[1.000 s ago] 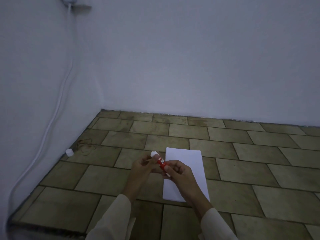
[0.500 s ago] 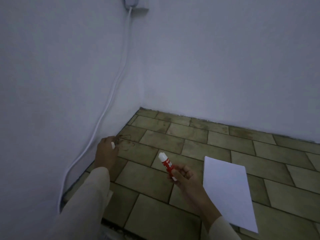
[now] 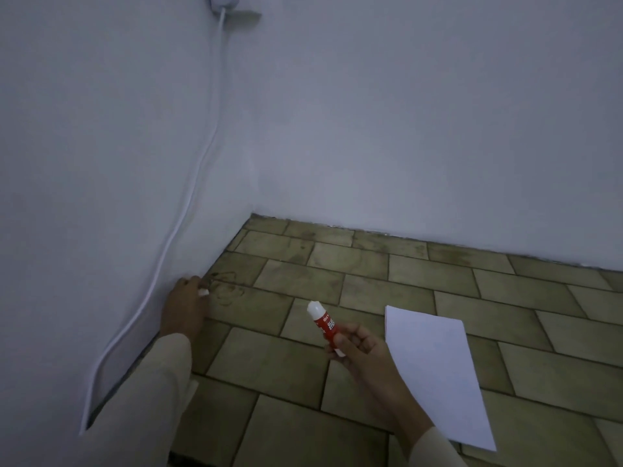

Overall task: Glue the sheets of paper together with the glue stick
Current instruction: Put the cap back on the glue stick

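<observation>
- Right hand (image 3: 360, 348) is up over the tiled floor (image 3: 269, 358), low and centre in the head view, with the thumb and curled fingers wrapped round the lower end of the glue stick (image 3: 324, 325).
- The stick has a red body with its white end on top. It leans up and to the left, clear of the floor.
- Left hand (image 3: 184, 306) reaches out to the foot of the left wall (image 3: 84, 163), knuckles toward the camera and fingers bent down to the tiles.
- A small white cap (image 3: 203, 292) sits right at those fingertips, touching them. Whether the fingers are pinching it or only resting against it, I cannot tell.
- The paper (image 3: 435, 372) lies flat on the floor to the right of the right hand, just beside that wrist, one corner pointing away toward the back wall. It reads as a single white rectangle, and I cannot tell how many sheets are in it.
- Neither hand is touching the paper.
- A dark thin squiggle (image 3: 227, 288) marks the tiles just beyond the left hand.
- A white cable (image 3: 188, 200) runs down the left wall from a plug (image 3: 222, 3) at the top edge and trails off toward the lower left.
- Pale sleeves cover both forearms.
</observation>
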